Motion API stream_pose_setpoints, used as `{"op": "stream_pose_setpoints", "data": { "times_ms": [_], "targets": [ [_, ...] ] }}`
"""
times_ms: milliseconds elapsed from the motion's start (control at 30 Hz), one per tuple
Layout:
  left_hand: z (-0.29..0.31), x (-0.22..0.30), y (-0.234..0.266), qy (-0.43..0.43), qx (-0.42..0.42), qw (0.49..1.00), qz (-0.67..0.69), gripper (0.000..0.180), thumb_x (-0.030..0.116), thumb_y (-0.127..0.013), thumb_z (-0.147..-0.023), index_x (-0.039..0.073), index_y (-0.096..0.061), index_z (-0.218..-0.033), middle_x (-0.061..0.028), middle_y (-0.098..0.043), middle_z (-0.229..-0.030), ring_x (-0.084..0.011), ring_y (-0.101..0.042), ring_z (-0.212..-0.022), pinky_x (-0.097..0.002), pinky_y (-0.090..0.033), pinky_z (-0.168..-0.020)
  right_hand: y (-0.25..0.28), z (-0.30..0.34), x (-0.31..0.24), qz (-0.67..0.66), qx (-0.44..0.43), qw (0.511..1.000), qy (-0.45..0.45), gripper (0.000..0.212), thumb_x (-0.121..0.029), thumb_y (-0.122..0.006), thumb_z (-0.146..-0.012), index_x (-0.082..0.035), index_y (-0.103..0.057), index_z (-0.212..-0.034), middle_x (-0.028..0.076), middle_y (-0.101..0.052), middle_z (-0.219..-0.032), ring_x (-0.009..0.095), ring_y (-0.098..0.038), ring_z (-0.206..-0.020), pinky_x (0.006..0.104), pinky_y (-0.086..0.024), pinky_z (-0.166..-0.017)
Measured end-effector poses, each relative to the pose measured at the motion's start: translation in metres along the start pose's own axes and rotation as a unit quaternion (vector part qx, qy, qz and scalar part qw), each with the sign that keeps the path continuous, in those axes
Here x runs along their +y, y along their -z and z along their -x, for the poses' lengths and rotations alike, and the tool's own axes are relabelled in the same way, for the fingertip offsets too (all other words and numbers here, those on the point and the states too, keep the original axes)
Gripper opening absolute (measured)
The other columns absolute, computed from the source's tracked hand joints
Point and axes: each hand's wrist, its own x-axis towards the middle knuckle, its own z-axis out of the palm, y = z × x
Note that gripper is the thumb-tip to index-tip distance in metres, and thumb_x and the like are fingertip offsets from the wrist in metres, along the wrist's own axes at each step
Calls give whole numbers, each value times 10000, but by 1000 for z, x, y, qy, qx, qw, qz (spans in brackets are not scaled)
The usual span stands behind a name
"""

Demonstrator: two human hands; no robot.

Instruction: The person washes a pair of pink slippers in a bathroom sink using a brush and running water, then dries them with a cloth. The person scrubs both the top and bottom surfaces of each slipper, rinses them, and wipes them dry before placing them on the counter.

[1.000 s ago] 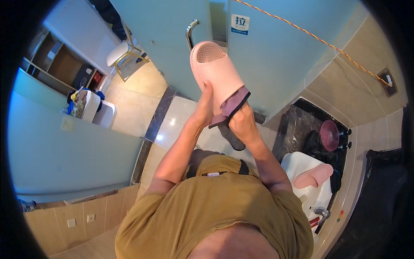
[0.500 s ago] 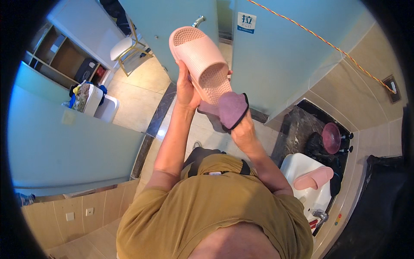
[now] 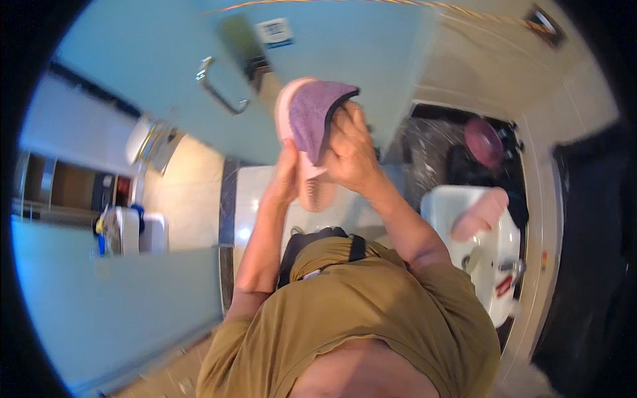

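A pink slipper (image 3: 317,194) is held up in front of me, its ribbed footbed showing at the lower end. My left hand (image 3: 285,174) grips its left side, thumb along the edge. Across the upper part of the slipper lies a purple cloth (image 3: 313,119) with a black border, hiding most of the strap. My right hand (image 3: 352,151) is closed on the cloth and presses it against the slipper; some fingers are out of sight behind the cloth. A second pink slipper (image 3: 479,215) rests on the white sink at my right.
The white sink (image 3: 441,199) with its metal tap (image 3: 511,266) stands to the right. Beyond it, a pink basin (image 3: 484,142) is near the wall. Ahead is a frosted glass door with a metal handle (image 3: 222,86). White containers (image 3: 154,233) stand at the left.
The cloth has moved from the slipper's lower end up over its strap, carried by my right hand. The slipper now sits lower in view and more upright. My view has turned.
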Motion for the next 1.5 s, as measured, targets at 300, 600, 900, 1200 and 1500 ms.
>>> {"op": "stream_pose_setpoints", "data": {
  "times_ms": [300, 600, 900, 1200, 1500],
  "targets": [
    [-41, -1, -44, -28, -173, 981, 87, 867, 706, -330, -853, 59, -243, -1424, -157, -398, -1388, -310, -479, -1199, -454, -416, -992, 9, 73, 38, -452, 163, 764, -431, 332, -262, -452, -982, 13, -574, -1122, 49, -622, -967, 122, -567, -886, 266, -448, -837],
    [-78, -42, -61, 61, -21, 994, -85, 896, 741, -320, -845, 51, -268, -1415, -166, -355, -1389, -306, -439, -1199, -414, -408, -973, 30, 107, 44, -312, 235, 813, -432, 280, -141, -488, -945, 2, -547, -1179, 55, -601, -1066, 115, -524, -977, 297, -430, -869],
    [-140, -64, -89, 191, -185, 962, -62, 861, 719, -287, -867, 19, -353, -1363, -139, -457, -1318, -252, -479, -1184, -388, -428, -953, 44, 115, 64, -419, 475, 668, -391, 322, -73, -503, -939, -15, -508, -1255, 43, -567, -1184, 121, -525, -1067, 277, -414, -941],
    [-156, -98, -130, 424, -329, 840, -74, 931, 790, -252, -808, 80, -297, -1409, -142, -458, -1314, -258, -476, -1193, -402, -423, -983, 85, 141, 44, -2, 438, 732, -522, 307, -81, -490, -880, -18, -566, -1171, 137, -649, -1040, 176, -574, -965, 332, -448, -865],
    [-110, -157, -198, 486, -361, 795, 24, 729, 683, -382, -865, 97, -460, -1290, -100, -545, -1186, -257, -551, -1023, -408, -485, -872, 127, 213, -22, 26, 483, 688, -541, 266, -163, -592, -873, -29, -610, -1103, -4, -576, -783, 72, -477, -708, 255, -426, -649]
  ]
}}
